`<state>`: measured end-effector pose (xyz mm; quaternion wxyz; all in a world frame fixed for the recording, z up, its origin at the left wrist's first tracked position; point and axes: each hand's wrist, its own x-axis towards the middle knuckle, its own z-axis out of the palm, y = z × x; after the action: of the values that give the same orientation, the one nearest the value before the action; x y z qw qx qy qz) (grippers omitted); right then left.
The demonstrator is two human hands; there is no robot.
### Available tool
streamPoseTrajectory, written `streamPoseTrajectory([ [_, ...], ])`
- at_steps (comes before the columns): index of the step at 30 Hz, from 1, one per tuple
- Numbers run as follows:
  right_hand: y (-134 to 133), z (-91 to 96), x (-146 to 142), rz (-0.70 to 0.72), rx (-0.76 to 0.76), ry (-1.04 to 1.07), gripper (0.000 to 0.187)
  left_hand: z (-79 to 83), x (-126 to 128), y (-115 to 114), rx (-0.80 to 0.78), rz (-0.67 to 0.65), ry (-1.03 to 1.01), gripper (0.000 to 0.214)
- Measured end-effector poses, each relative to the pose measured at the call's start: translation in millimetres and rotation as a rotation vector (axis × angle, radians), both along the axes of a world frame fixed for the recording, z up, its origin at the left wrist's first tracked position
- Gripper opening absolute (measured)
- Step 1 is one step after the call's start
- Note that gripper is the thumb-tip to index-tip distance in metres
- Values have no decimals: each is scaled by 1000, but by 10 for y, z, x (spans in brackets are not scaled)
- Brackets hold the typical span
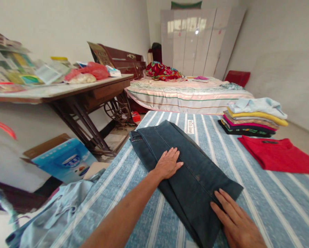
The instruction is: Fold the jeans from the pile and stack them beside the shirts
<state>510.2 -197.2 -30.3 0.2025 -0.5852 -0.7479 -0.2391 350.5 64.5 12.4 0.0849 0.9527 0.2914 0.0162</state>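
Note:
Dark blue jeans point(188, 172) lie folded lengthwise on a blue-and-white striped cloth point(278, 203). My left hand point(168, 163) rests flat on the upper half of the jeans, its fingers stretched out and holding nothing. Toward the lower right end, my right hand point(237, 217) touches the denim with its fingers extended. Part of that hand's thumb side is hidden. Right of the jeans lies a folded red shirt point(286, 155).
Behind the red shirt stands a stack of folded clothes point(252, 119). Light blue garments point(64, 203) hang at the left edge. A cluttered sewing table point(92, 86) stands at the left, with a blue box point(66, 160) below. Another bed point(188, 94) is farther back, before a wardrobe point(190, 44).

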Motion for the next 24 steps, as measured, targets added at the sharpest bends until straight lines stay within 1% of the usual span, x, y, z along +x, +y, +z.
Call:
streamPoseTrajectory([
  [5,40,-34,13,29,33,-18,48,-77,-22,-6,-2,3,-29,61],
  [9,56,-38,-16,27,13,-23,54,-96,-26,1,4,2,-58,62],
  [12,56,-48,-34,11,18,-19,57,-87,-29,-10,0,7,-58,61],
  [17,65,-45,-12,56,16,-17,50,-53,-29,-38,-1,18,-61,61],
  [22,102,21,-52,108,36,117,47,-25,-26,-41,7,18,-48,61],
  [24,112,42,-87,123,58,131,47,-22,-26,-40,7,16,-45,61],
])
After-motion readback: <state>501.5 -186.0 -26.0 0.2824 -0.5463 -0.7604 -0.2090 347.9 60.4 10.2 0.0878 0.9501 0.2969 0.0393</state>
